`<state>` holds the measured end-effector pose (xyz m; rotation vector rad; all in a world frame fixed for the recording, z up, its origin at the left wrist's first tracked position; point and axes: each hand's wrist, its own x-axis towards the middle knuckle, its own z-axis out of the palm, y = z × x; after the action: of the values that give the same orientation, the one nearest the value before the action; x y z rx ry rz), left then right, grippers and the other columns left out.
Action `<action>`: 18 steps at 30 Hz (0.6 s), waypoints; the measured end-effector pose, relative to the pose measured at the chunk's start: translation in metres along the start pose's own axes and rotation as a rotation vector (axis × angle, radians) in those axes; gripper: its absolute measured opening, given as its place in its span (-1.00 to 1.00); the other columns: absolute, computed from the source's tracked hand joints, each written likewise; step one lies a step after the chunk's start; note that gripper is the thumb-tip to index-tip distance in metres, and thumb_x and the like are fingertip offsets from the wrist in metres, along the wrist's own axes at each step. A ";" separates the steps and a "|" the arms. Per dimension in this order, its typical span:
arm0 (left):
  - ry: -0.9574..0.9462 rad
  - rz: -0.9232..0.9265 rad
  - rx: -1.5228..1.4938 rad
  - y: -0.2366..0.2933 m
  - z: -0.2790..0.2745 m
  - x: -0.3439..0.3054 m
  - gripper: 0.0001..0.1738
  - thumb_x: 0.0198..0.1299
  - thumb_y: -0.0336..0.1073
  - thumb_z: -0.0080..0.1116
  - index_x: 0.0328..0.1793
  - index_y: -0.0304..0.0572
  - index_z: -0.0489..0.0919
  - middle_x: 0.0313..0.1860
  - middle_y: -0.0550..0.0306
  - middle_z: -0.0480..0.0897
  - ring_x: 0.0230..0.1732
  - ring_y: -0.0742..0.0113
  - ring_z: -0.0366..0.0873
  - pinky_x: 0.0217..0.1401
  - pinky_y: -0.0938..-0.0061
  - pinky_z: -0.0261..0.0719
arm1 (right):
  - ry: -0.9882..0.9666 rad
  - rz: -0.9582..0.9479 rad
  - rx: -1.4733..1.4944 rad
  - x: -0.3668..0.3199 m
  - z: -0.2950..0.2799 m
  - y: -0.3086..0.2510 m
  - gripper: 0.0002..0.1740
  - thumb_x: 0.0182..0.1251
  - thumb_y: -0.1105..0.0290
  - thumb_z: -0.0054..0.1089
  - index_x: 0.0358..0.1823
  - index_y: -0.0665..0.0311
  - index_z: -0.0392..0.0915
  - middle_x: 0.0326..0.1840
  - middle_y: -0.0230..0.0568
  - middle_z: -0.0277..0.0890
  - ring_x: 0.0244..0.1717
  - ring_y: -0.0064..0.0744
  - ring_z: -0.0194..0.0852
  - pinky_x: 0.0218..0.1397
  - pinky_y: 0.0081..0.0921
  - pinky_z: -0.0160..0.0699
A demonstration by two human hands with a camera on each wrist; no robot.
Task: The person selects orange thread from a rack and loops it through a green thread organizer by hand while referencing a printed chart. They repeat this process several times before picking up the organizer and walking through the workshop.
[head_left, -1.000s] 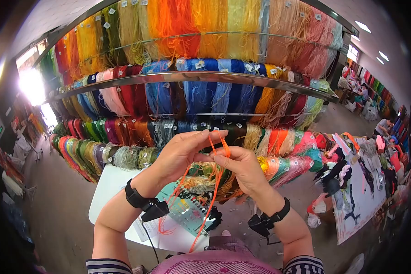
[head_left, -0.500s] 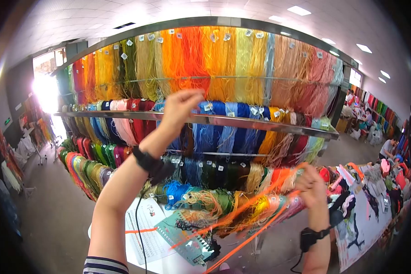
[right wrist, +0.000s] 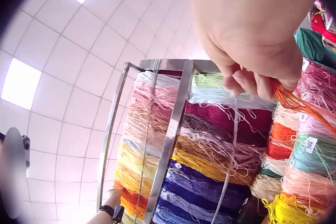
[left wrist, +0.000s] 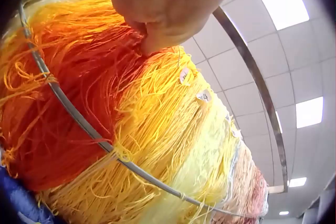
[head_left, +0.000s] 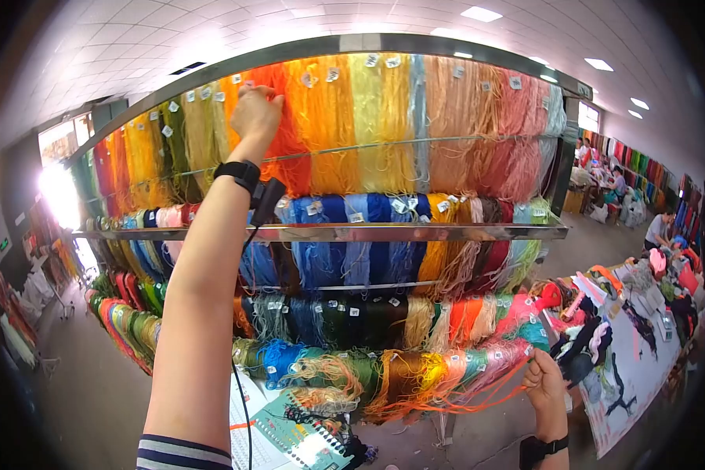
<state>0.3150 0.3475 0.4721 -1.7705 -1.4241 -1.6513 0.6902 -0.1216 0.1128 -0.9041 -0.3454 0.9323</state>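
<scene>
My left hand (head_left: pixel 256 116) is raised to the top row, its curled fingers at the upper end of the red-orange threads (head_left: pixel 288 160). The left wrist view has that hand (left wrist: pixel 163 8) pinching the top of the red-orange threads (left wrist: pixel 79 92), with yellow hanks beside them. Low on the right, my right hand (head_left: pixel 544 384) grips loose orange strands (head_left: pixel 478 405), which trail left past the lower hanks. In the right wrist view, the strands (right wrist: pixel 302 106) come out of the curled fingers of the right hand (right wrist: pixel 257 40).
Metal rails (head_left: pixel 415 232) cross in front of the rows of coloured hanks. Below are a white table with papers and a green spiral-bound card (head_left: pixel 301 435). At the right stands a table (head_left: pixel 642 384) piled with yarn, and a person (head_left: pixel 659 229) is beyond it.
From being together, my hands have moved apart: the left up to the red-orange hank, the right out to the lower right with the orange strands. The head view has tilted upward.
</scene>
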 end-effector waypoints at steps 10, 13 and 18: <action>0.173 0.207 -0.016 -0.010 -0.022 -0.021 -0.74 0.16 0.00 0.24 -0.27 0.04 0.74 -0.02 0.26 0.66 0.04 0.14 0.58 0.00 0.23 0.54 | -0.035 0.032 -0.058 0.008 0.021 0.007 -0.84 0.47 0.33 0.04 -0.22 0.27 0.50 -0.69 -0.48 0.22 -0.72 -0.66 0.03 -0.65 -0.65 -0.01; 0.131 0.262 -0.067 -0.019 -0.026 -0.015 -0.68 0.19 0.06 0.21 -0.28 0.01 0.72 -0.14 0.26 0.63 -0.09 0.17 0.61 -0.09 0.23 0.51 | -0.203 0.073 -0.082 0.014 0.064 0.011 -0.83 0.47 0.35 0.02 -0.20 0.29 0.51 -0.71 -0.47 0.20 -0.72 -0.66 0.04 -0.63 -0.66 -0.01; -0.032 0.278 -0.270 -0.013 -0.050 -0.023 -0.74 0.14 -0.12 0.28 -0.35 -0.16 0.71 -0.23 0.15 0.65 -0.09 0.17 0.62 -0.05 0.28 0.51 | -0.323 0.152 -0.137 0.027 0.121 0.027 -0.81 0.50 0.36 -0.03 -0.08 0.29 0.52 -0.73 -0.51 0.16 -0.73 -0.71 -0.01 -0.62 -0.69 -0.05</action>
<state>0.2802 0.3037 0.4600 -2.0395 -0.9464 -1.7320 0.6171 -0.0301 0.1604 -0.9139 -0.6298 1.2107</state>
